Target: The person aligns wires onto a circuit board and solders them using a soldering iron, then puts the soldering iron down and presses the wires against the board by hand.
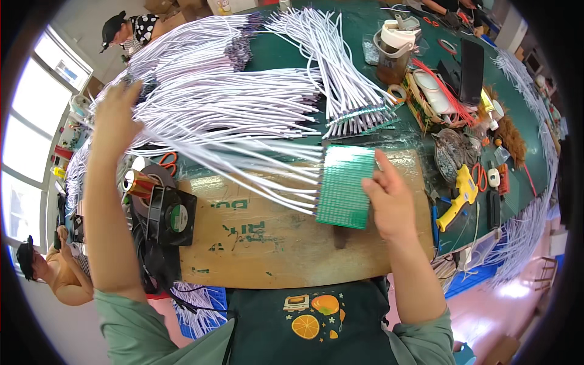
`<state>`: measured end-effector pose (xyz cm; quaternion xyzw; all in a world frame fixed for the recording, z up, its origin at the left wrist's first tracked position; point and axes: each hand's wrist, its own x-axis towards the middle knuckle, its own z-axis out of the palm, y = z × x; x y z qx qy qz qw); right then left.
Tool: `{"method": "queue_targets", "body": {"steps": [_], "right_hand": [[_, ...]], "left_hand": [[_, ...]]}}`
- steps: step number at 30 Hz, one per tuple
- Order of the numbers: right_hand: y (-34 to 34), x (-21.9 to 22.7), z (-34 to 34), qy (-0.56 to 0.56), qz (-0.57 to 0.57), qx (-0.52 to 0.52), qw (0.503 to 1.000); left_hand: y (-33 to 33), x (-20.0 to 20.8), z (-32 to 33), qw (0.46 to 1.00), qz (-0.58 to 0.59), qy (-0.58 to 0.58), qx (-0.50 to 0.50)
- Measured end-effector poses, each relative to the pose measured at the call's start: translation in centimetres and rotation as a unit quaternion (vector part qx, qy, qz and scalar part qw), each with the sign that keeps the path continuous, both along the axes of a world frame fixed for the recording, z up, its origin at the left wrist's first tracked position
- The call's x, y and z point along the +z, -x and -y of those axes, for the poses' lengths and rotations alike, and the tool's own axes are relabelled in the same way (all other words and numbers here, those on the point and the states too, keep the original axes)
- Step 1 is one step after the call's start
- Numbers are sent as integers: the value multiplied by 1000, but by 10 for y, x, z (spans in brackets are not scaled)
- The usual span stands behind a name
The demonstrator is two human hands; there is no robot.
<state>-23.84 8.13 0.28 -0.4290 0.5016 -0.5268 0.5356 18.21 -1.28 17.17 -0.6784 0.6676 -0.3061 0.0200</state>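
Head view: our right grip pinches the green board, perhaps steadying its white wires.
Left grip blurred; we can't tell.

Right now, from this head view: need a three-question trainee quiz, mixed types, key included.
1. Which hand grips the green rectangular circuit board?
2. True or false: the yellow pistol-shaped plastic glue gun lies to the right of that board in the picture.
3. Fill in: the long thin white cables join the board along its ____ edge in the picture.

Key:
1. The right hand.
2. True.
3. Left.
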Motion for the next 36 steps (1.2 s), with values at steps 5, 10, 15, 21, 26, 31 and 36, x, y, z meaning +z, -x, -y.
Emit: {"method": "queue_targets", "body": {"steps": [5, 10, 15, 21, 26, 31, 36], "right_hand": [[2, -7, 8, -5, 21, 26, 999], [5, -7, 6, -10, -19, 59, 998], [14, 6, -8, -31, -269, 36, 962], [45, -9, -37, 126, -658, -24, 742], [51, -6, -30, 46, -642, 3, 765], [39, 9, -35, -108, -445, 6, 889], [6, 15, -40, -20, -428, -85, 900]], "left_hand": [[139, -111, -39, 860, -383, -168, -292], [170, -168, -22, 818, -442, -212, -300], [171, -185, -11, 817, -402, -230, -344], [173, -185, -20, 811, -407, -201, -369], [174, -182, -28, 813, -427, -213, -334], [182, -184, -29, 842, -395, -224, -291], [190, -186, -27, 876, -355, -221, -242]]}}
